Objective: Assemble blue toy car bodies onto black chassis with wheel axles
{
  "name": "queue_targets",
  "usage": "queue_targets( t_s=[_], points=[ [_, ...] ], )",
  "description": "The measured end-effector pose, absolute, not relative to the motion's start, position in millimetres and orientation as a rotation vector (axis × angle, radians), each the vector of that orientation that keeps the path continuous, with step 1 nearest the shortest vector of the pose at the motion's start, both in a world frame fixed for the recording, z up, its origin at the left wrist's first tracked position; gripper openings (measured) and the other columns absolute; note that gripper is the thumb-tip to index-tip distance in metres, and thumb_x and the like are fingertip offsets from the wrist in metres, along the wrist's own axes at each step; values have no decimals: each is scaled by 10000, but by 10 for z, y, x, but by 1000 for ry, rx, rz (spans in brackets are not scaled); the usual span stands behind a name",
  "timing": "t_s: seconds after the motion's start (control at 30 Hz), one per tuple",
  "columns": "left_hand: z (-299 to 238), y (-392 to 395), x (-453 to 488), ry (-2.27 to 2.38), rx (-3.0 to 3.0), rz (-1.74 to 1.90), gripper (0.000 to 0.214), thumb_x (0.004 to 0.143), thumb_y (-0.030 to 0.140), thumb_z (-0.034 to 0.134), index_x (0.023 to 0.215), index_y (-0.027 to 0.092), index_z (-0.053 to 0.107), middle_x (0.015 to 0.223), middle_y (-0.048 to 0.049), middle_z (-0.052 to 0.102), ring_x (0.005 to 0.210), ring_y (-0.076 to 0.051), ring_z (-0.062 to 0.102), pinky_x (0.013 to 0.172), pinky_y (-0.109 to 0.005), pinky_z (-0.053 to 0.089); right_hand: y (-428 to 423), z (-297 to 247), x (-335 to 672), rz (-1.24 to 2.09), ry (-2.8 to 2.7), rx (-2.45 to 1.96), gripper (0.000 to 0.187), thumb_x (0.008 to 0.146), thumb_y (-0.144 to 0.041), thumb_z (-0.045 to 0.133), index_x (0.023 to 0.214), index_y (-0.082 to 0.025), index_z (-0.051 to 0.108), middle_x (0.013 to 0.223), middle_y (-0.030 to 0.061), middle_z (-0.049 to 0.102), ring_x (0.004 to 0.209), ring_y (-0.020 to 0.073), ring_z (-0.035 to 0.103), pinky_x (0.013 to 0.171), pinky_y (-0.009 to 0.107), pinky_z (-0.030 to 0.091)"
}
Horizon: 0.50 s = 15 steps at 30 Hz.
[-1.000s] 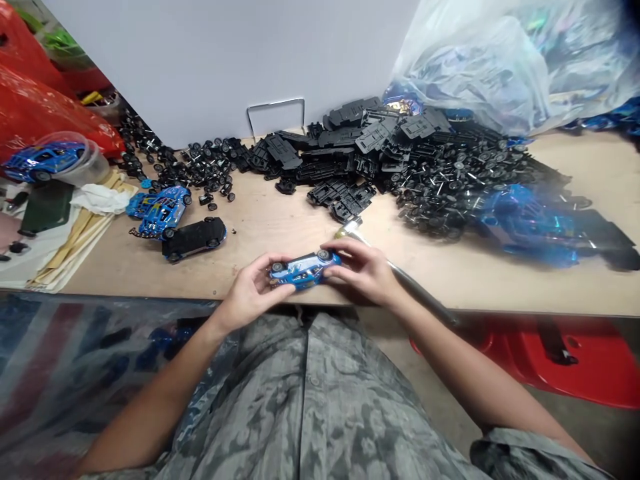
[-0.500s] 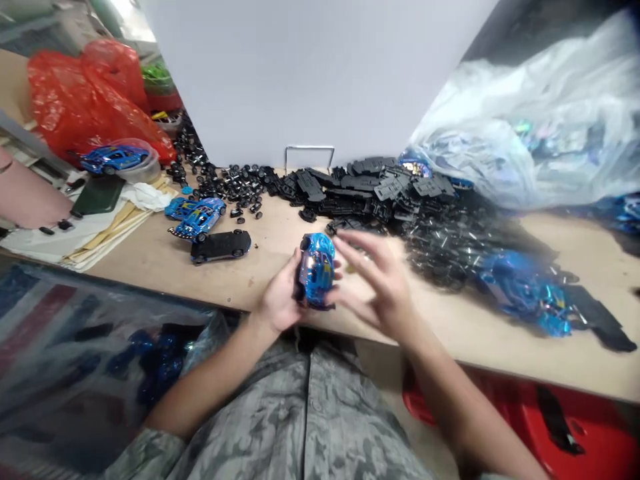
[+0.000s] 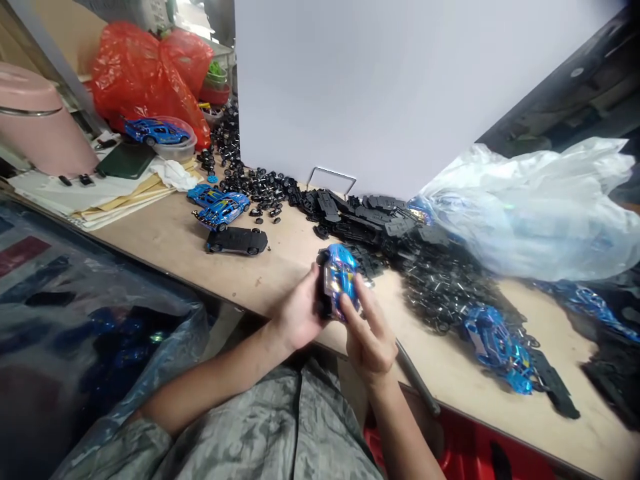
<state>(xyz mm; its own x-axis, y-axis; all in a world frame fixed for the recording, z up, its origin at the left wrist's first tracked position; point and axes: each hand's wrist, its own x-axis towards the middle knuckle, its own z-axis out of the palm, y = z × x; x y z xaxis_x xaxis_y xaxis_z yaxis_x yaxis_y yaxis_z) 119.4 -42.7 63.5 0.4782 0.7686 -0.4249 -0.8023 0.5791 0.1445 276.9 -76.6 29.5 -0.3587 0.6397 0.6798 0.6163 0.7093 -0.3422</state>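
A shiny blue toy car [image 3: 341,270] is held tilted just above the front of the table, its dark wheels facing left. My left hand [image 3: 303,310] is closed around its wheel side from below. On the other side, my right hand [image 3: 370,333] grips the body, with fingers pressed on its top and right flank. Left of my hands, a toy car lies with its black underside up [image 3: 237,241]. Just behind it are more blue toy cars [image 3: 223,208]. To the right sit some blue car bodies [image 3: 495,340] beside a black chassis plate [image 3: 557,387].
Black chassis plates [image 3: 370,217] and wheel axles [image 3: 440,287] are heaped along the back. A clear plastic bag [image 3: 540,213] bulges at the right. A red bag [image 3: 145,80], a pink container [image 3: 43,123] and a dark phone-like slab [image 3: 126,160] stand at the left. A white panel [image 3: 350,87] rises behind.
My right hand, formerly spread and blurred beside the toy car, has closed onto it. The view has swung, so the table appears turned and shifted. My left hand keeps its hold.
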Motion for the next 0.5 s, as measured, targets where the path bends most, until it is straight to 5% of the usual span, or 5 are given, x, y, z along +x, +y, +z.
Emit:
queue_targets(
  t_s=[0.5],
  points=[
    [593, -468, 1140, 433, -60, 986, 654, 1078, 561, 280, 1294, 108, 700, 1155, -143, 778, 1140, -242, 715, 1028, -347, 541, -761, 334, 2694, -1, -2190, -905, 772, 928, -18, 572, 1563, -427, 417, 1683, 19, 337, 1485, 382, 466, 1101, 724, 518]
  ],
)
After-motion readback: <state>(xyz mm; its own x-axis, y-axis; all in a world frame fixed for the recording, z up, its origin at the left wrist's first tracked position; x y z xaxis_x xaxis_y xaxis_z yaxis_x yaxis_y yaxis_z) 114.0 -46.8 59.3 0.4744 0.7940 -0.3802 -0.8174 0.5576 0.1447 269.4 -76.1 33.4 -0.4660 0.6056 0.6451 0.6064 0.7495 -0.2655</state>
